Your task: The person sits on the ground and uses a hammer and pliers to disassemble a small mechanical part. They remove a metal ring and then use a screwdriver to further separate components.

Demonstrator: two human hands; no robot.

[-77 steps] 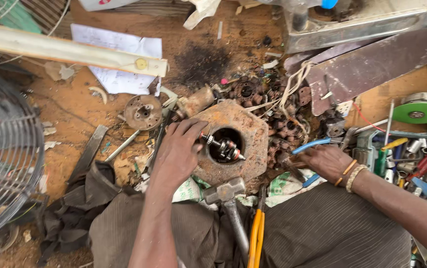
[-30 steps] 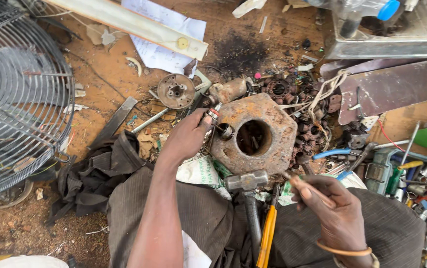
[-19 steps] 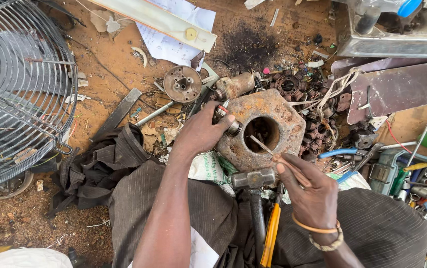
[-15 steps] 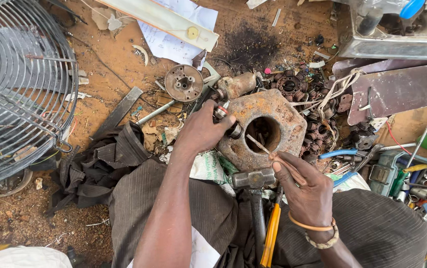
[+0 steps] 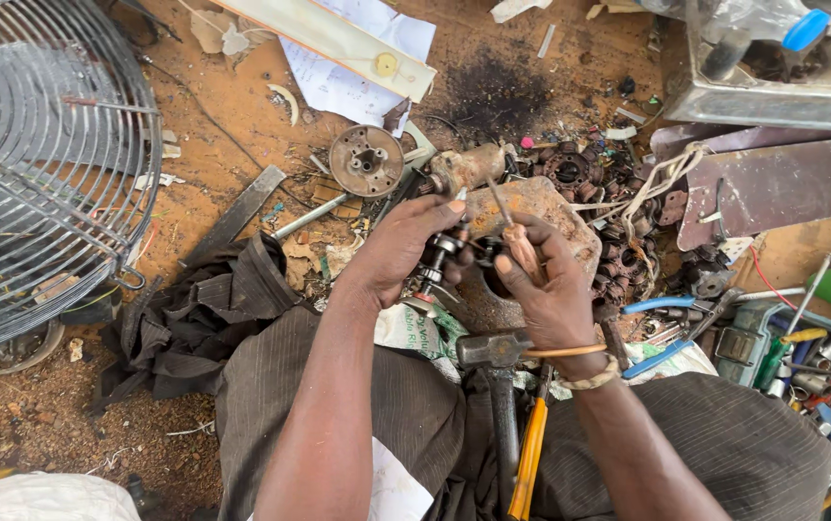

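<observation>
While we sit on the dirt floor w/ the rusty motor housing [image 5: 551,217] propped against our lap, the job looks mid-way, in our judgement. The housing is already stripped of its cover: a round end plate [image 5: 366,160] lies apart on the ground, up-left of it, and the central bore is open, though our hands hide most of it. What's left, as far as we can tell: the small shaft assy [image 5: 432,273] sits at the bore's edge, not clearly seated in or pulled free. Can't tell which way it's going.

Left hand [image 5: 398,246] comes in from lower left, forearm running straight up the frame, wrist bent slightly, fingers curled closed round the shaft assy, thumb on top near the housing rim. Right hand [image 5: 543,289] comes in from lower right, wrist w/ bangles, fingers closed on the wooden handle of a thin tool [image 5: 510,230], prob. a screwdriver or awl, its metal tip pointing up and away over the housing. Both hands are close together, nearly touching, right over the bore.

A hammer [image 5: 495,349] rests head-up between our knees, just below the housing, beside an orange-handled tool [image 5: 529,453]. Rusty bearings and gears [image 5: 618,251] pile to the right; a wire fan guard [image 5: 44,164] stands well apart on the left.
</observation>
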